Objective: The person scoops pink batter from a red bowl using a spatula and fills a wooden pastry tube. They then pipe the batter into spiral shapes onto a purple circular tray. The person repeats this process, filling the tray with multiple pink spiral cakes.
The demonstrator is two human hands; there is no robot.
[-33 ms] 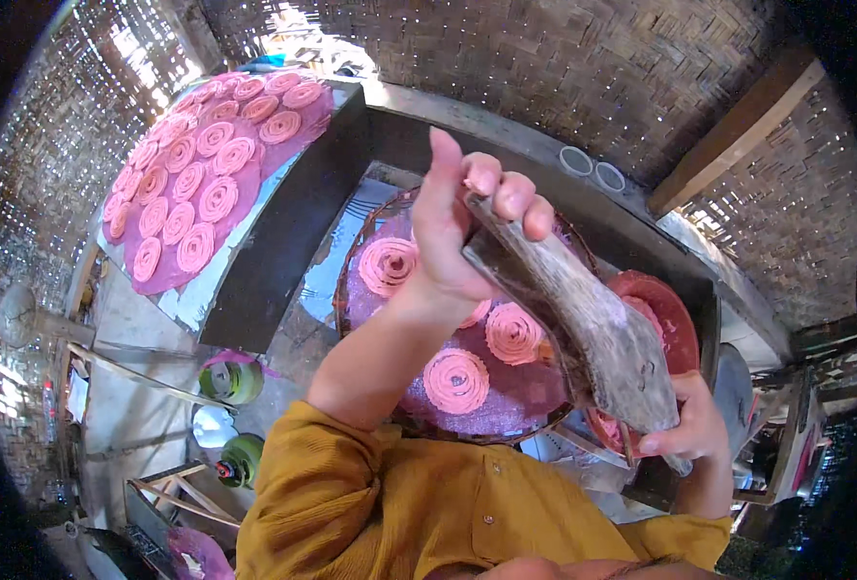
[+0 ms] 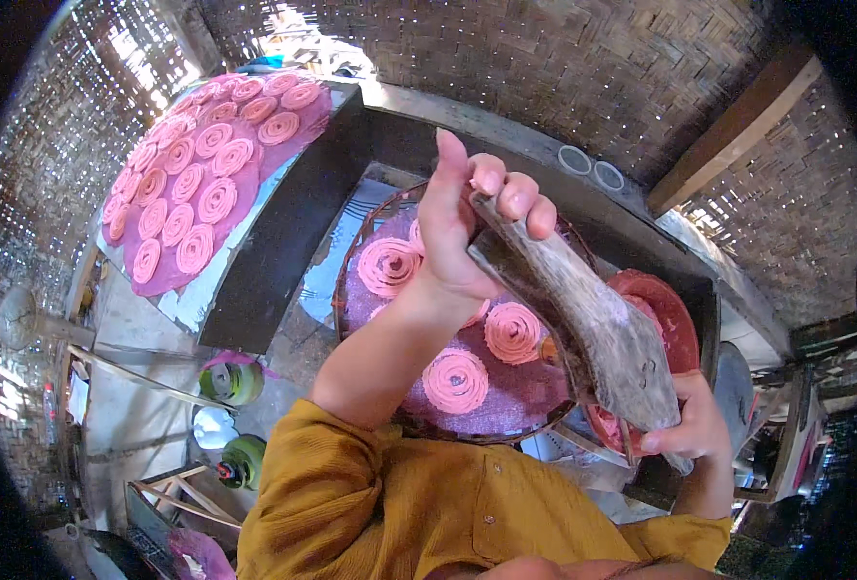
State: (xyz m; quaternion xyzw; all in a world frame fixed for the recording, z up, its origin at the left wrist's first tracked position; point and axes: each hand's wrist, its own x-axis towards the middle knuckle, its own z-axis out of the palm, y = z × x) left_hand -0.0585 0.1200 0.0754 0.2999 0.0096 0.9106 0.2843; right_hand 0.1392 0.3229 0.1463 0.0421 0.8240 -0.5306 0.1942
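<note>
My left hand (image 2: 452, 227) is closed on the upper end of a long, worn grey-brown wooden tool (image 2: 597, 333), its thumb pointing upward. My right hand (image 2: 689, 425) grips the lower right end of that tool. Under them, a round woven tray (image 2: 343, 290) lined with purple mesh (image 2: 539, 391) bears several pink piped spiral rosettes (image 2: 455, 379), some hidden behind my left arm and hand. A red bowl (image 2: 670, 304) with pink paste sits at the right, partly behind the tool and my right hand.
At upper left, a sheet of purple mesh (image 2: 134, 242) holds several rows of rosettes on a raised board. Dark ledges (image 2: 264, 251) surround the tray. Green gas cylinders (image 2: 240, 459) stand at lower left. Two white rings (image 2: 575, 160) lie by the woven bamboo wall (image 2: 583, 68).
My left hand and the upper end of the wooden tool have shifted very slightly to the right. My right hand keeps its place.
</note>
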